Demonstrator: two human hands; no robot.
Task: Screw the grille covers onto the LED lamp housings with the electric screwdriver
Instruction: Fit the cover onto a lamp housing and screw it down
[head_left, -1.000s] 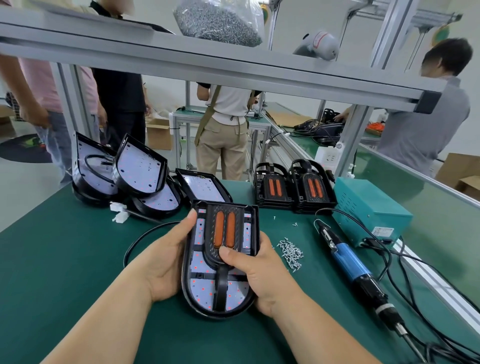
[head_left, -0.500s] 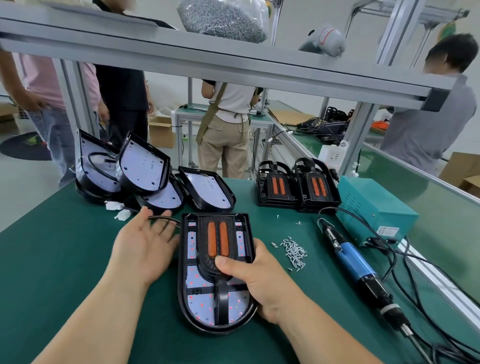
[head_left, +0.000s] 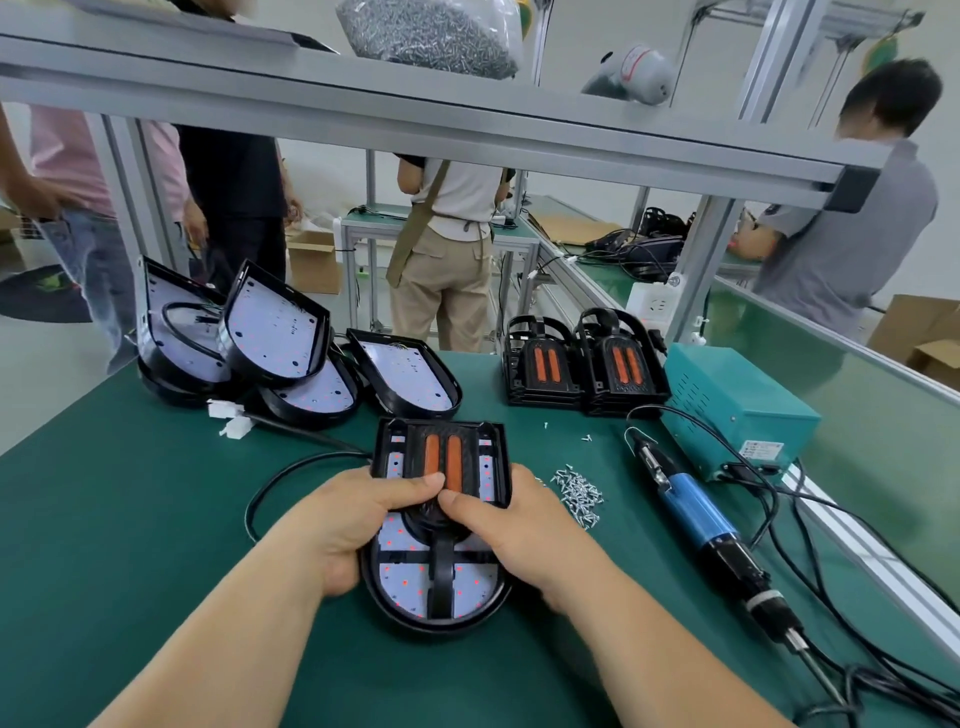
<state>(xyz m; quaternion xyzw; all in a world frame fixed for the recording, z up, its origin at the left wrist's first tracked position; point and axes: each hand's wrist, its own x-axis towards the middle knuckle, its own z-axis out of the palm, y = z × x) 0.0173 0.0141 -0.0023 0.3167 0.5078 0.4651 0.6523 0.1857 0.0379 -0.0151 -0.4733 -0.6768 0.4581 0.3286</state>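
**Fig. Seating the cover.** Both hands clamp the work. The left hand (head_left: 353, 525) curls round the left edge of the lamp housing (head_left: 405, 582) and the right hand (head_left: 519, 540) round its right edge. Both thumbs press the grille cover (head_left: 441, 447) onto the housing, which lies between the two hands on the desk (head_left: 156, 545).

We judge the housing a stiff, fairly light shell. Its bare LED board looks fragile, so we hold the black rim and push only on the cover's solid middle. Unscrewed, the cover may slide.

Loose screws (head_left: 579, 491) lie just right of the right hand, with the electric screwdriver (head_left: 696, 514) beyond them, untouched.

Half a second earlier the left hand lay flat and apart, left of the housing. Now it grips.
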